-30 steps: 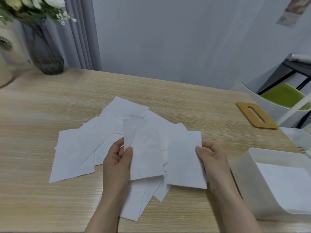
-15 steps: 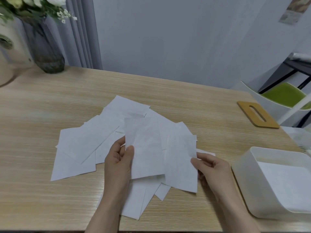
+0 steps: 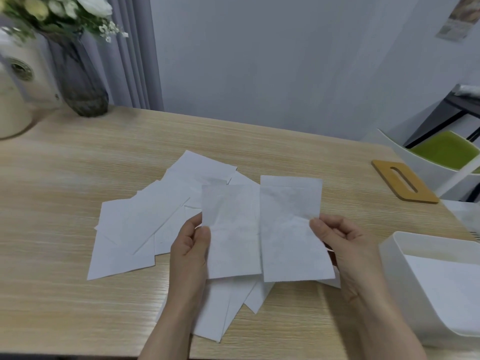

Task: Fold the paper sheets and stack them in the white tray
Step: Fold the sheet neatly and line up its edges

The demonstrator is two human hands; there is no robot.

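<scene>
Several white paper sheets [image 3: 145, 224] lie scattered and overlapping on the wooden table. My left hand [image 3: 191, 245] pinches the left edge of one sheet [image 3: 232, 235], held up over the pile. My right hand [image 3: 342, 240] pinches the right edge of a second sheet [image 3: 291, 229], which stands upright beside the first and overlaps its right edge. The white tray [image 3: 389, 255] sits at the right front of the table with a folded white sheet [image 3: 441, 287] lying inside it.
A dark glass vase of white flowers [image 3: 83, 81] and a cream appliance [image 3: 18, 87] stand at the back left. A wooden tag with a slot [image 3: 404, 181] lies at the right back. A white chair with a green seat [image 3: 441, 152] stands past the table's right edge.
My right hand has lifted its sheet from a tilted, low position to upright beside the left sheet. My left hand has kept hold of its sheet with little movement.
</scene>
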